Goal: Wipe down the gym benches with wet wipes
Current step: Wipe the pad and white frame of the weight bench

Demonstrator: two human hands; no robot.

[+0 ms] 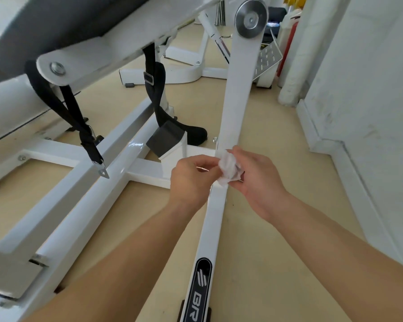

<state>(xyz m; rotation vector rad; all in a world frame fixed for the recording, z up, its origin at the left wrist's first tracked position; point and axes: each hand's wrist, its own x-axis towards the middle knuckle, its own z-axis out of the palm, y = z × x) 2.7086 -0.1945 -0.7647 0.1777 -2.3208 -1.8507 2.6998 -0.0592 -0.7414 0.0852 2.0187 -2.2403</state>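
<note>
Left: gym bench point(116, 40) with its grey pad point(44, 26) tilted up. Two black straps point(79, 122) hang under it down to the white base frame point(84, 182). I can't judge whether the pad has been wiped; no streaks show on it.

Centre: the base frame tubes are glossy (could be wet, could be plain paint, so it proves nothing).

Left hand point(191, 180): fingers curled in, fingertips pinching the near edge of the wet wipe point(228, 168).

The wet wipe is white, crumpled into a wad and held between both hands. It sits in front of the foot of the upright arm point(235, 94), above the frame joint. I can't tell if it touches the metal.

Right hand point(258, 180): palm up, thumb and fingers curled round the wad, cupping it from the right.

My read: the wipe is being re-bunched or turned between passes, not pressed to a surface right now. The task looks mid-way at best. The upright arm, its metal disc point(251, 18) and the floor rail point(209, 228) with the logo badge point(200, 291) are all within reach, wiped or not unknown.

Containers: no wipe pack and no bin in view. At the far right back stand white and red bottles point(289, 31), too blurred to tell the contents. The white wall point(370, 89) is on the right.
</note>
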